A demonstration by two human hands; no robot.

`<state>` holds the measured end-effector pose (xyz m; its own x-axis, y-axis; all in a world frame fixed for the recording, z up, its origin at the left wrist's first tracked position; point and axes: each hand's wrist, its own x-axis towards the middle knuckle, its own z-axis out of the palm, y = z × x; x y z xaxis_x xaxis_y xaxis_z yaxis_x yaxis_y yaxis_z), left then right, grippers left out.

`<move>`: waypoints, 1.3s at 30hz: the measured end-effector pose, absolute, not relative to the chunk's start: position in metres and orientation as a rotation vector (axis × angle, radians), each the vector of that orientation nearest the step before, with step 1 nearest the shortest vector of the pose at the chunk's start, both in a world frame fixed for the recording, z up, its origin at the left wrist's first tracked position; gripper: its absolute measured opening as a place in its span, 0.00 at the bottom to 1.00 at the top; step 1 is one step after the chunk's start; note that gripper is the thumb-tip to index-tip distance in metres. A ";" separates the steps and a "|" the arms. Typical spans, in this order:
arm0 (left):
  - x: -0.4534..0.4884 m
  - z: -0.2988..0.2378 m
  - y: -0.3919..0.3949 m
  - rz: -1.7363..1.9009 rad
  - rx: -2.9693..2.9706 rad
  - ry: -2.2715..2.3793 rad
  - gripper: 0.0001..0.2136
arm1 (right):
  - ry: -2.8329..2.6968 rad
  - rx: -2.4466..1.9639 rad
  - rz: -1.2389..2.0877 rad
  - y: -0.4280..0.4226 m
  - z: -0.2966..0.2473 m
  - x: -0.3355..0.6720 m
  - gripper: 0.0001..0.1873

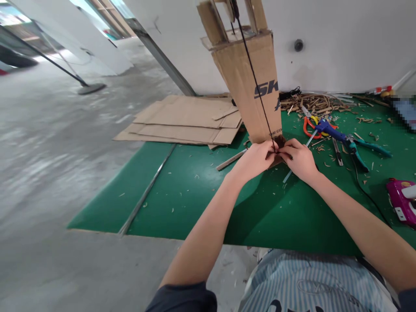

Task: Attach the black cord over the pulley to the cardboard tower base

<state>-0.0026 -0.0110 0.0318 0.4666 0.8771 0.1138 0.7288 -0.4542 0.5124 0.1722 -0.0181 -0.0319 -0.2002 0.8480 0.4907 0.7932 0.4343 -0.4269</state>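
A tall tapering cardboard tower [247, 82] with black printed letters stands on the green mat [182, 199]. A thin black cord [254, 78] runs down its front to its foot. My left hand [255, 160] and my right hand [297, 160] meet there, with their fingers closed on the cardboard at the tower's base. The cord's end disappears between my fingertips. Beneath my right hand lies a thin metal rod [292, 166], and a wooden stick [230, 159] lies left of my left hand.
Flat cardboard sheets [185, 121] lie stacked behind the mat. To the right are cardboard scraps [312, 104], orange-handled scissors [309, 125], teal-and-blue pliers [349, 141], a magenta corded device [401, 201] and its black cable [367, 195]. A long metal strip [146, 190] crosses the mat.
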 end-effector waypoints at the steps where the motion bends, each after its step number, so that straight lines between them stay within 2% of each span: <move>1: -0.003 0.032 -0.011 0.508 2.341 1.350 0.10 | -1.977 -1.358 0.142 -0.018 -0.032 0.172 0.11; 5: -0.002 0.033 -0.012 0.554 2.332 1.336 0.12 | -1.846 -1.317 0.282 -0.021 -0.029 0.168 0.09; 12: -0.001 0.029 -0.009 0.664 2.295 1.308 0.09 | -1.900 -1.375 0.258 -0.025 -0.020 0.163 0.07; 25: -0.003 0.033 -0.010 0.646 2.286 1.301 0.06 | -1.995 -1.481 0.333 -0.028 -0.011 0.163 0.13; 30: -0.006 0.030 -0.007 0.627 2.276 1.282 0.06 | -2.046 -1.504 0.183 -0.033 -0.007 0.161 0.18; 35: -0.007 0.027 -0.005 0.592 2.373 1.220 0.08 | -2.206 -1.545 -0.045 -0.037 -0.009 0.159 0.15; 39: -0.006 0.027 -0.006 0.560 2.474 1.184 0.08 | -2.135 -1.618 0.002 -0.040 -0.008 0.157 0.16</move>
